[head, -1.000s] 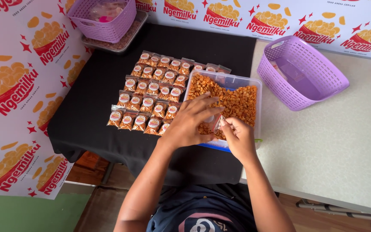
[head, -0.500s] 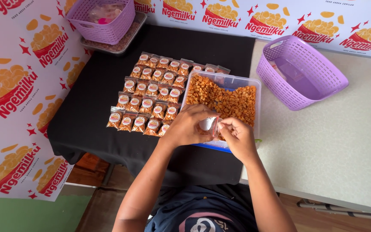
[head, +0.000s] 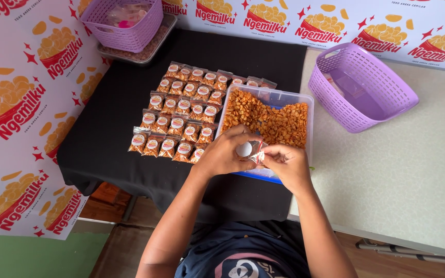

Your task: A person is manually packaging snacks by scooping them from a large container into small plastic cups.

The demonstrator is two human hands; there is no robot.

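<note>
Hands [head: 256,154] over clear tub [head: 309,110] of orange snacks [head: 279,123]; fingers of both pinched on small packet [head: 251,150].

Orange-brown snacks [head: 279,123] in a clear tub [head: 311,110] with a blue base, lilac latticed baskets [head: 361,87], black cloth [head: 114,123], speckled cream table [head: 403,175], white-and-red dotted packet labels [head: 177,122].

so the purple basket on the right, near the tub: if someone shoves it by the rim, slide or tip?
Probably slides. The purple basket sits on a smooth pale tabletop and looks nearly empty, so it is likely light. Its perforated plastic walls look stiff enough to hold shape, though thin ones may flex. It is wider than tall, so tipping seems unlikely unless pushed high on the rim.
</note>
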